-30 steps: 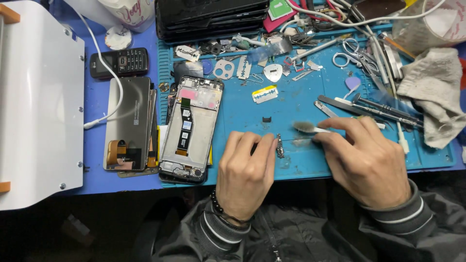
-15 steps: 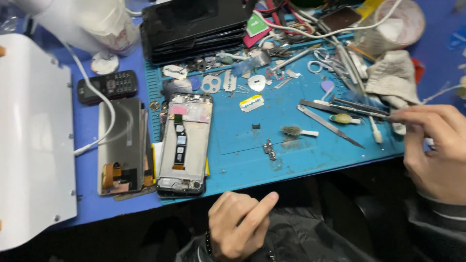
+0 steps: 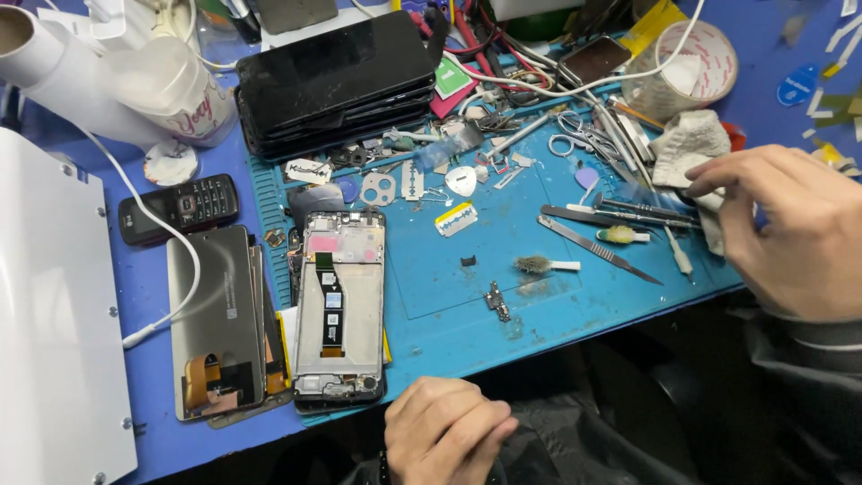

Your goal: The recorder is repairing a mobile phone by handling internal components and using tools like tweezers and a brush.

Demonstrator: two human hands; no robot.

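My left hand [image 3: 444,431] rests below the table's front edge with its fingers curled in, holding nothing. It is nearest to an opened phone frame [image 3: 339,305] that lies face down on the blue work mat [image 3: 467,341]. My right hand [image 3: 790,229] hovers at the mat's right edge, fingers spread and empty, fingertips over a grey rag [image 3: 687,148] and a row of dark tweezers [image 3: 642,211]. On the mat between the hands lie a small circuit part [image 3: 496,301] and a small brush [image 3: 543,265].
A screen panel [image 3: 215,323] and a black keypad phone [image 3: 180,207] lie left of the frame. A white flat device [image 3: 54,314] fills the left edge. A stack of black screens [image 3: 337,76], scissors [image 3: 575,135], loose parts and a tape roll [image 3: 696,63] crowd the back.
Both hands have left the small part on the mat. The left hand pulled back below the table edge and the right hand swung out to the rag and tools at the right.
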